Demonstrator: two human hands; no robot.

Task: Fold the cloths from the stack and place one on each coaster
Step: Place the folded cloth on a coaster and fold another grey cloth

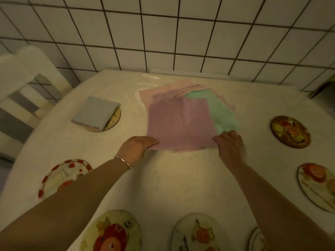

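While pinching the near corners of the purple cloth [179, 122], left hand [136, 147] at 8 o'clock of it, right hand [229, 144] at 4 o'clock, fingers curled on the hem. Beneath, the stack [155, 95] with a green cloth [219, 109] showing at 2 o'clock. At 9 o'clock, folded grey cloth [95, 113] on a coaster [115, 117]. Bare coasters around the table [181, 187] edge, one at 3 o'clock [290, 132].

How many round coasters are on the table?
7: one under the folded grey cloth, near-left, two near, one cut off near-right, two right. More may be out of view.
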